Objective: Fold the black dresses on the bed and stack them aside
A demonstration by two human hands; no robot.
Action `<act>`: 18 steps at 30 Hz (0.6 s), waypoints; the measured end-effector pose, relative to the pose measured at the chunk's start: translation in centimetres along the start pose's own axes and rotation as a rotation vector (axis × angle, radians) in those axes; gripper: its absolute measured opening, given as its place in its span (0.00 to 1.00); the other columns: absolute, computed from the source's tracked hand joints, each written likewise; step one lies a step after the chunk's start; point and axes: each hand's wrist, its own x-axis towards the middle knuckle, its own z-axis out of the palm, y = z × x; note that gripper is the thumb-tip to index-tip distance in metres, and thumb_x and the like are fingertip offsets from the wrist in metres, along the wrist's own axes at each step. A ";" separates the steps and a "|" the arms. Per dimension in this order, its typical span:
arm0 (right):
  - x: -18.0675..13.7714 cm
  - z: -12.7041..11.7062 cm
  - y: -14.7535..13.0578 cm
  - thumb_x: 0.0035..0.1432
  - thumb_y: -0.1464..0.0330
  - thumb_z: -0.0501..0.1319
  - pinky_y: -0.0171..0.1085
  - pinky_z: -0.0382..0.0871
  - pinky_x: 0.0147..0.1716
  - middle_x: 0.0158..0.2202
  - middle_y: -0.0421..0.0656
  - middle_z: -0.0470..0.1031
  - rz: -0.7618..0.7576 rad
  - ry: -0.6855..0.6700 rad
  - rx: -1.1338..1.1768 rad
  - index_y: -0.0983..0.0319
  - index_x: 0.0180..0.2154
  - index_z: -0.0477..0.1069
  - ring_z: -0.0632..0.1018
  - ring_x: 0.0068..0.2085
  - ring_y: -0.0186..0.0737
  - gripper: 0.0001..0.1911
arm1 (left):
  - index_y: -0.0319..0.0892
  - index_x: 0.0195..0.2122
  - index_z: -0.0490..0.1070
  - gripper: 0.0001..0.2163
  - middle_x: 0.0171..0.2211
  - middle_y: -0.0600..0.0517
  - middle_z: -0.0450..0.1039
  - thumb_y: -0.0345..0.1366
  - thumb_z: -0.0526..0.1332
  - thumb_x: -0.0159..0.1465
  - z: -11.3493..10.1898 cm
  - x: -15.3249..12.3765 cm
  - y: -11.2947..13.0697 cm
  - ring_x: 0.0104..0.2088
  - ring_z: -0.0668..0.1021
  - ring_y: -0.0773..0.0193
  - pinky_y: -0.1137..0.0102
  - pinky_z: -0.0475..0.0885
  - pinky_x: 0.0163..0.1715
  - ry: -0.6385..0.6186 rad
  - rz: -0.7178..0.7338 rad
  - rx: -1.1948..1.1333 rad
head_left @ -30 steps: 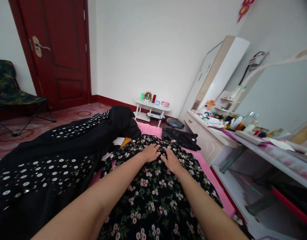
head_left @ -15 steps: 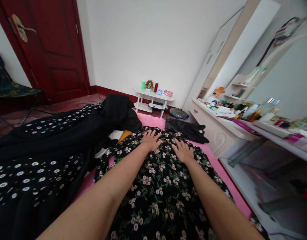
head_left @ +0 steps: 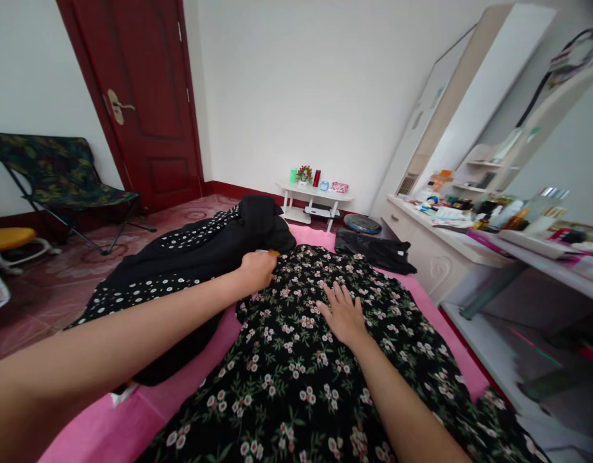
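Observation:
A black dress with a small pink-and-white floral print (head_left: 296, 360) lies spread over a pink sheet (head_left: 195, 370). My left hand (head_left: 258, 270) is closed at the dress's upper left edge, seemingly pinching the fabric there; its fingertips are turned away from view. Palm down on the middle of the dress, my right hand (head_left: 345, 315) rests flat with its fingers spread. Just left of my left hand is a heap of black clothing (head_left: 195, 251), part of it dotted white. Some folded dark clothing (head_left: 374, 249) lies beyond the dress at the right.
A dressing table (head_left: 436, 238) crowded with bottles stands along the right side. At the far wall is a small white table (head_left: 316, 191) with ornaments. A camouflage folding chair (head_left: 60, 173) and a yellow stool (head_left: 9, 239) are at the left, near a red door (head_left: 137, 96).
My left hand has gone from lying flat on the dress to closed at its left edge. My right hand stays flat, slightly nearer to me. The view has swung left.

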 end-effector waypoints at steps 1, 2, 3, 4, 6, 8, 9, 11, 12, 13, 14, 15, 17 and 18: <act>-0.2 0.3 0.0 0.63 0.49 0.39 0.58 0.38 0.60 0.68 0.43 0.42 0.011 0.017 0.004 0.51 0.65 0.44 0.45 0.66 0.49 0.32 | 0.34 0.45 0.72 0.16 0.42 0.36 0.73 0.39 0.59 0.60 -0.1 -1.0 -0.3 0.45 0.75 0.45 0.57 0.69 0.42 0.002 -0.032 0.019; -0.2 0.5 0.0 0.62 0.48 0.39 0.58 0.38 0.60 0.68 0.43 0.42 0.016 0.025 0.009 0.51 0.65 0.45 0.45 0.66 0.49 0.32 | 0.34 0.42 0.73 0.16 0.41 0.35 0.73 0.40 0.60 0.58 0.0 -1.8 -0.4 0.44 0.75 0.45 0.57 0.69 0.41 -0.001 -0.055 0.032; -0.2 0.5 0.1 0.62 0.48 0.40 0.58 0.38 0.60 0.68 0.43 0.43 0.017 0.032 0.013 0.51 0.65 0.46 0.45 0.66 0.49 0.32 | 0.34 0.40 0.74 0.14 0.39 0.36 0.74 0.39 0.62 0.57 0.1 -2.5 -0.5 0.43 0.75 0.45 0.58 0.69 0.41 -0.006 -0.069 0.041; -0.1 0.5 0.3 0.62 0.48 0.40 0.57 0.38 0.60 0.68 0.43 0.44 0.013 0.040 0.018 0.51 0.65 0.46 0.46 0.66 0.49 0.32 | 0.34 0.38 0.75 0.13 0.39 0.36 0.74 0.38 0.63 0.56 0.4 -3.0 -0.5 0.43 0.75 0.46 0.58 0.69 0.41 -0.012 -0.078 0.042; 0.0 0.3 0.5 0.62 0.48 0.40 0.57 0.38 0.60 0.67 0.43 0.45 0.008 0.055 0.026 0.51 0.64 0.47 0.46 0.66 0.49 0.32 | 0.35 0.36 0.76 0.10 0.39 0.37 0.75 0.35 0.63 0.55 1.1 -3.6 -0.4 0.44 0.75 0.46 0.59 0.69 0.41 -0.019 -0.090 0.026; 0.0 0.2 0.6 0.62 0.49 0.40 0.57 0.38 0.60 0.67 0.43 0.45 0.007 0.064 0.030 0.51 0.64 0.48 0.47 0.66 0.49 0.32 | 0.36 0.35 0.76 0.08 0.39 0.37 0.75 0.32 0.62 0.56 2.0 -3.7 -0.3 0.44 0.75 0.47 0.59 0.69 0.42 -0.020 -0.108 -0.016; -0.1 0.3 0.7 0.62 0.49 0.40 0.56 0.38 0.60 0.67 0.43 0.45 0.008 0.062 0.032 0.51 0.64 0.48 0.47 0.66 0.49 0.31 | 0.35 0.34 0.76 0.07 0.39 0.37 0.75 0.31 0.62 0.56 2.3 -3.6 -0.3 0.44 0.75 0.47 0.59 0.69 0.42 -0.018 -0.119 -0.045; -0.1 0.3 0.7 0.63 0.49 0.40 0.56 0.38 0.60 0.67 0.43 0.45 0.007 0.058 0.035 0.51 0.64 0.48 0.47 0.66 0.49 0.31 | 0.35 0.34 0.75 0.07 0.41 0.37 0.74 0.29 0.62 0.55 2.8 -3.2 -0.4 0.44 0.76 0.47 0.59 0.69 0.43 -0.001 -0.142 -0.118; -0.1 0.4 0.7 0.63 0.49 0.40 0.56 0.39 0.60 0.67 0.43 0.45 0.006 0.058 0.038 0.51 0.64 0.48 0.47 0.66 0.48 0.31 | 0.35 0.35 0.74 0.07 0.41 0.37 0.74 0.29 0.61 0.55 2.8 -2.8 -0.5 0.44 0.76 0.47 0.59 0.69 0.43 0.014 -0.154 -0.161; -0.1 0.4 0.8 0.63 0.49 0.40 0.56 0.39 0.60 0.67 0.43 0.46 0.005 0.059 0.042 0.51 0.64 0.48 0.47 0.66 0.48 0.31 | 0.35 0.36 0.74 0.08 0.41 0.37 0.74 0.30 0.60 0.56 2.7 -2.4 -0.7 0.44 0.76 0.48 0.59 0.69 0.43 0.031 -0.167 -0.209; -0.1 0.4 0.8 0.62 0.49 0.41 0.55 0.39 0.60 0.67 0.43 0.46 0.006 0.061 0.048 0.51 0.64 0.49 0.47 0.66 0.48 0.31 | 0.36 0.37 0.73 0.08 0.40 0.39 0.74 0.31 0.59 0.57 2.5 -1.9 -0.9 0.43 0.76 0.49 0.60 0.69 0.43 0.049 -0.182 -0.262; -0.1 0.4 0.9 0.62 0.49 0.41 0.55 0.39 0.60 0.67 0.43 0.46 0.006 0.063 0.055 0.51 0.64 0.49 0.48 0.66 0.48 0.31 | 0.37 0.38 0.72 0.08 0.39 0.41 0.75 0.32 0.57 0.59 2.2 -1.4 -1.1 0.41 0.77 0.52 0.63 0.70 0.42 0.067 -0.201 -0.318; -0.1 0.3 1.0 0.62 0.49 0.42 0.55 0.38 0.60 0.67 0.42 0.47 0.003 0.068 0.072 0.51 0.63 0.50 0.48 0.66 0.49 0.31 | 0.38 0.40 0.70 0.10 0.35 0.44 0.76 0.34 0.51 0.63 1.4 -0.2 -1.5 0.36 0.78 0.58 0.68 0.72 0.36 0.102 -0.243 -0.433; -0.1 0.3 1.0 0.62 0.49 0.42 0.55 0.38 0.60 0.67 0.42 0.47 0.001 0.071 0.079 0.51 0.63 0.51 0.48 0.66 0.49 0.31 | 0.38 0.40 0.70 0.11 0.33 0.46 0.76 0.33 0.49 0.65 0.9 0.3 -1.6 0.33 0.78 0.61 0.70 0.72 0.33 0.117 -0.261 -0.484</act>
